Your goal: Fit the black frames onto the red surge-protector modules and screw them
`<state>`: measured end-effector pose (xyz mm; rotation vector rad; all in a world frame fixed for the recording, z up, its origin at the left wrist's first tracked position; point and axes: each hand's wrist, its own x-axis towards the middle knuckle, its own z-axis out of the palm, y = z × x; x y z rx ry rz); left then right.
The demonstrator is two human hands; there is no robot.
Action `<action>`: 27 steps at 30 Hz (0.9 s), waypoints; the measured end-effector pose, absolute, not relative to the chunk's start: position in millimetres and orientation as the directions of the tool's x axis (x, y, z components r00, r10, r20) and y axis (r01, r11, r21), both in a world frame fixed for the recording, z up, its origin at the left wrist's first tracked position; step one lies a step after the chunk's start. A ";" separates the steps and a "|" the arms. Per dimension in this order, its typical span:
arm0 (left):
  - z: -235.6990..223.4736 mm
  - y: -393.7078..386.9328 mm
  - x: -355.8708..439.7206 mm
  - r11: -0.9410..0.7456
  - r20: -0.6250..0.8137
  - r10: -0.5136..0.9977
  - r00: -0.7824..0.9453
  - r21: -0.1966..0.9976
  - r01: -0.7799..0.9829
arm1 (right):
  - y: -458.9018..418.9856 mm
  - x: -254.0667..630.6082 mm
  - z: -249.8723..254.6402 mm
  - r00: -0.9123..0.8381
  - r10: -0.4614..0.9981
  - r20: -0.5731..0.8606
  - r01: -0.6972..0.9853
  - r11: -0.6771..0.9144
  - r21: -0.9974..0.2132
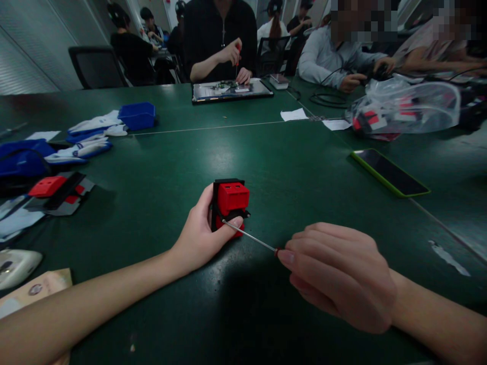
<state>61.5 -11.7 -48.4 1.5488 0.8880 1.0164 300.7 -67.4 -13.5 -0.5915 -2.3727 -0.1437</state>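
In the middle of the green table [171, 167] stands a red and black plastic block [234, 196] with two small slots on top. My left hand [201, 233] is wrapped round its left side, the thumb across the lower front. A screwdriver [253, 237] is pinched in my right hand [342, 274], its handle mostly hidden by the fingers. Its thin metal shaft points up and left, and the tip meets the block's lower left, close to my left thumb. Whether the tip sits in a screw is too small to tell.
Left lie a red-and-grey part [61, 192], gloves [85, 147], a blue tray [137, 115] and a white computer mouse [19, 267]. Right are a green-edged phone [390, 172] and a clear plastic bag [414, 106]. Across the table a person works over a black-edged panel [262, 90].
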 end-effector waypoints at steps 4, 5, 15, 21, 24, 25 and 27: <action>-49.3 -11.8 61.0 -0.172 0.144 0.919 0.368 0.984 0.045 | -66.5 301.2 -15.8 -0.631 0.396 0.667 0.451 0.887 -0.100; -49.4 -11.7 61.0 -0.171 0.143 0.920 0.364 0.984 0.047 | -66.6 300.9 -15.4 -0.634 0.398 0.663 0.453 0.886 -0.098; -48.2 -11.5 61.5 -0.163 0.138 0.916 0.377 0.986 0.035 | -67.2 299.9 -11.2 -0.634 0.393 0.666 0.455 0.886 -0.089; -47.6 -11.4 61.5 -0.162 0.138 0.913 0.384 0.986 0.030 | -67.8 298.7 -10.4 -0.631 0.422 0.651 0.454 0.881 -0.132; -48.2 -11.1 61.3 -0.175 0.153 0.911 0.383 0.984 0.023 | -67.5 298.0 -10.8 -0.618 0.396 0.679 0.450 0.886 -0.108; -48.4 -11.1 61.1 -0.176 0.155 0.910 0.385 0.984 0.019 | -67.4 297.9 -11.1 -0.616 0.384 0.688 0.445 0.890 -0.100; -48.8 -11.3 60.7 -0.174 0.153 0.908 0.389 0.985 0.018 | -67.2 298.2 -12.1 -0.625 0.381 0.682 0.436 0.894 -0.099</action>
